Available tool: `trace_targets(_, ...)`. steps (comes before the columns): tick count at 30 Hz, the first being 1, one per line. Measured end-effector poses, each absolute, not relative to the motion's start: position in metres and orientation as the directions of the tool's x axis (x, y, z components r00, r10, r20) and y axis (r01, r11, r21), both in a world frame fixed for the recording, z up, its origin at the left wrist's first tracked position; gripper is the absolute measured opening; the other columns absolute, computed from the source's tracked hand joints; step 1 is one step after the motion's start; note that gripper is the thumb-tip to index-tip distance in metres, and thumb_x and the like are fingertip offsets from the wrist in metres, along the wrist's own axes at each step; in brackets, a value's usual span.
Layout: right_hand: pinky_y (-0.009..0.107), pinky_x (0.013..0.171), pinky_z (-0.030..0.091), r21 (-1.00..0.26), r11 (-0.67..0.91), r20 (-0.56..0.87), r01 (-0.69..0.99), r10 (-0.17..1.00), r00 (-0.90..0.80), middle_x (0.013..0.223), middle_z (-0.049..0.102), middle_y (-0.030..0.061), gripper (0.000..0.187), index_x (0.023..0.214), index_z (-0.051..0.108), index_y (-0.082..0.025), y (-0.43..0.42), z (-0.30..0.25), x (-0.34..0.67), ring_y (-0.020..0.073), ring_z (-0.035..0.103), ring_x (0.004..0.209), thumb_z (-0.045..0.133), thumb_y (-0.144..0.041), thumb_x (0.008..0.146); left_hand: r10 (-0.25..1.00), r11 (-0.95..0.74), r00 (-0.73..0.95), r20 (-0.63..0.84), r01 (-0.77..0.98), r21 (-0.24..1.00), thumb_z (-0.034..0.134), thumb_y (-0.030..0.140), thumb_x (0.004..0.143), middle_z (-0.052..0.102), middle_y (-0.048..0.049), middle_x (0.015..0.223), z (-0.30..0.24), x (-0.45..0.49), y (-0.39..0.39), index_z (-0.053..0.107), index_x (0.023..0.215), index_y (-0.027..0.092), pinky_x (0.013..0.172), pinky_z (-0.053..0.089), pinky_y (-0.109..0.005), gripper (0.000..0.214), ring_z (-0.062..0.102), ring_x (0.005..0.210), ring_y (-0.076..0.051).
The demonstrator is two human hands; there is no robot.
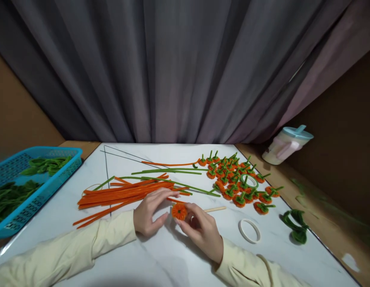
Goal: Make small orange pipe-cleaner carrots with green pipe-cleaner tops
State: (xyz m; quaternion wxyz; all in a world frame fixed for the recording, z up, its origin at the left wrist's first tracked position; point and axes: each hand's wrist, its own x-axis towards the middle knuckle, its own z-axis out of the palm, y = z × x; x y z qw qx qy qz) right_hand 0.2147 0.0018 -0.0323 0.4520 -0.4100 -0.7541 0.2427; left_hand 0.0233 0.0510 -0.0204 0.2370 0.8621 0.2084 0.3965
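Between the thumb and fingers of my right hand (203, 229) is a small round orange pipe-cleaner pumpkin (179, 211), its dark centre turned toward me. My left hand (150, 211) is just left of it, thumb and fingers apart, with nothing seen in it. Beyond and left of that hand lies a bundle of orange pipe cleaners (122, 194). Several green pipe cleaners (173, 170) are laid out behind the bundle. A thin wooden stick (215, 209) rests on the white tabletop (170, 263) just beyond my right hand.
At the right stand many finished orange pumpkins (239, 200) with green stems, a roll of tape (249, 181) among them. A white ring (249, 231) and dark green leaves (298, 229) lie nearer. A blue basket (53, 185) holds green pieces. A lidded cup (285, 147) stands back right.
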Motion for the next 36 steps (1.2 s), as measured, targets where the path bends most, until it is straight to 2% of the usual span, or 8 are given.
trace_targets(6, 0.019, 0.051, 0.042, -0.703, 0.578, 0.515, 0.415, 0.816, -0.262, 0.070, 0.053, -0.0014, 0.028, 0.110, 0.047, -0.020, 0.002, -0.034, 0.217, 0.0094, 0.048, 0.054, 0.056, -0.029, 0.086, 0.450, -0.783, 0.707, 0.545, 0.019, 0.622, 0.053, 0.024, 0.083, 0.058, -0.0150, 0.117, -0.019, 0.023, 0.053, 0.040, 0.132, 0.018, 0.090, 0.045, -0.039, 0.052, 0.055, 0.106, -0.025)
trace_targets(13, 0.022, 0.056, 0.044, -0.645, 0.663, 0.615, 0.379, 0.745, -0.258, 0.076, 0.055, 0.0018, 0.008, 0.094, 0.047, -0.021, 0.001, -0.032, 0.219, 0.0118, 0.052, 0.063, 0.050, -0.017, 0.088, 0.714, -0.457, 0.620, 0.324, 0.061, 0.888, 0.065, 0.027, 0.077, 0.066, -0.0101, 0.102, -0.021, 0.027, 0.046, 0.057, 0.110, 0.016, 0.078, 0.053, -0.028, 0.037, 0.065, 0.086, -0.019)
trace_targets(16, 0.024, 0.065, 0.046, -0.678, 0.678, 0.616, 0.284, 0.735, -0.283, 0.081, 0.058, 0.0042, 0.011, 0.093, 0.050, -0.020, 0.001, -0.031, 0.219, 0.0138, 0.056, 0.075, 0.050, -0.012, 0.086, 0.739, -0.379, 0.626, 0.249, 0.081, 0.922, 0.068, 0.030, 0.074, 0.066, -0.0101, 0.102, -0.021, 0.029, 0.046, 0.059, 0.110, 0.015, 0.081, 0.052, -0.030, 0.040, 0.065, 0.089, -0.020)
trace_targets(18, 0.023, 0.063, 0.047, -0.777, 0.594, 0.550, 0.210, 0.802, -0.233, 0.079, 0.058, 0.0038, 0.007, 0.086, 0.052, -0.019, 0.002, -0.029, 0.217, 0.0133, 0.056, 0.073, 0.052, -0.013, 0.085, 0.732, -0.419, 0.630, 0.260, 0.115, 0.901, 0.068, 0.029, 0.074, 0.067, -0.0094, 0.102, -0.021, 0.029, 0.047, 0.060, 0.111, 0.016, 0.083, 0.051, -0.030, 0.040, 0.064, 0.091, -0.021)
trace_targets(21, 0.021, 0.047, 0.043, -0.967, 0.256, 0.252, -0.005, 0.947, -0.197, 0.071, 0.057, 0.0007, 0.008, 0.079, 0.052, -0.018, 0.006, -0.026, 0.214, 0.0093, 0.052, 0.053, 0.059, -0.022, 0.082, 0.749, -0.477, 0.581, 0.319, 0.139, 0.868, 0.068, 0.027, 0.074, 0.068, -0.0089, 0.096, -0.021, 0.028, 0.049, 0.061, 0.106, 0.015, 0.078, 0.051, -0.029, 0.035, 0.064, 0.085, -0.019)
trace_targets(23, 0.019, 0.039, 0.040, -0.988, 0.006, 0.044, -0.157, 0.969, -0.241, 0.064, 0.056, -0.0019, 0.018, 0.081, 0.051, -0.017, 0.009, -0.024, 0.212, 0.0068, 0.047, 0.042, 0.063, -0.030, 0.079, 0.761, -0.516, 0.537, 0.364, 0.162, 0.841, 0.069, 0.028, 0.073, 0.067, -0.0091, 0.090, -0.022, 0.028, 0.049, 0.061, 0.103, 0.014, 0.073, 0.051, -0.028, 0.034, 0.063, 0.079, -0.017)
trace_targets(25, 0.019, 0.037, 0.038, -0.962, -0.115, -0.042, -0.247, 0.958, -0.282, 0.059, 0.057, -0.0032, 0.024, 0.083, 0.050, -0.017, 0.012, -0.024, 0.211, 0.0062, 0.046, 0.037, 0.065, -0.035, 0.077, 0.748, -0.578, 0.515, 0.418, 0.196, 0.792, 0.069, 0.029, 0.073, 0.066, -0.0088, 0.086, -0.022, 0.029, 0.049, 0.060, 0.100, 0.013, 0.070, 0.050, -0.028, 0.033, 0.061, 0.075, -0.016)
trace_targets(36, 0.018, 0.036, 0.034, -0.949, -0.151, -0.053, -0.277, 0.942, -0.332, 0.053, 0.057, -0.0041, 0.028, 0.080, 0.048, -0.016, 0.014, -0.025, 0.213, 0.0052, 0.044, 0.034, 0.065, -0.038, 0.077, 0.584, -0.773, 0.576, 0.572, 0.179, 0.609, 0.069, 0.025, 0.074, 0.069, -0.0080, 0.086, -0.021, 0.030, 0.052, 0.057, 0.105, 0.017, 0.073, 0.045, -0.033, 0.034, 0.058, 0.075, -0.017)
